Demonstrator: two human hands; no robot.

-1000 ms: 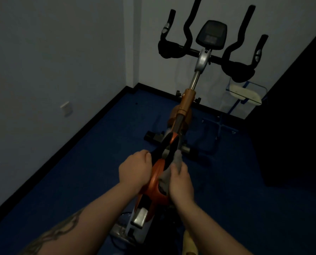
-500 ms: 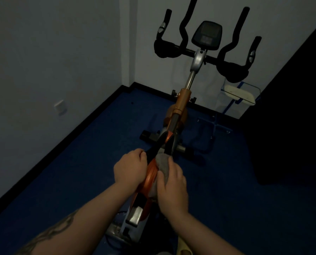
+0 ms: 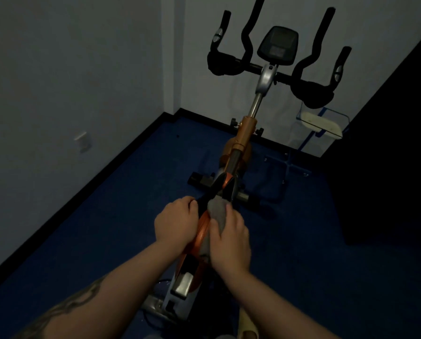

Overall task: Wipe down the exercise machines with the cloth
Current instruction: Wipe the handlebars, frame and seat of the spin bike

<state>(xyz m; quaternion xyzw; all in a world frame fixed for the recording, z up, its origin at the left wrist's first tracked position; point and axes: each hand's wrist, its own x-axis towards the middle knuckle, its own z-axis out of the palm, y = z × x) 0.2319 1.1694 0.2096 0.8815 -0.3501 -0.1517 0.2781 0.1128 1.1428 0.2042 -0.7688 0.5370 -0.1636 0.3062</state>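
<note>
One exercise bike, one cloth, two hands at work.

There is one exercise bike (image 3: 243,143) with an orange and silver frame, carrying one console screen (image 3: 278,45) and one black handlebar assembly (image 3: 312,91) from which four grip ends rise. One grey cloth (image 3: 216,211) lies on the frame. Two bare hands are in view: one left hand (image 3: 175,221) and one right hand (image 3: 231,243), on two forearms, one of them tattooed. One clear, blue-framed stand (image 3: 324,123) sits beside the bike, holding one pale flat object whose kind cannot be told. One wall plate (image 3: 83,140) is on the left wall. Two foot ends of the bike's stabiliser bar show on the blue floor.
</note>
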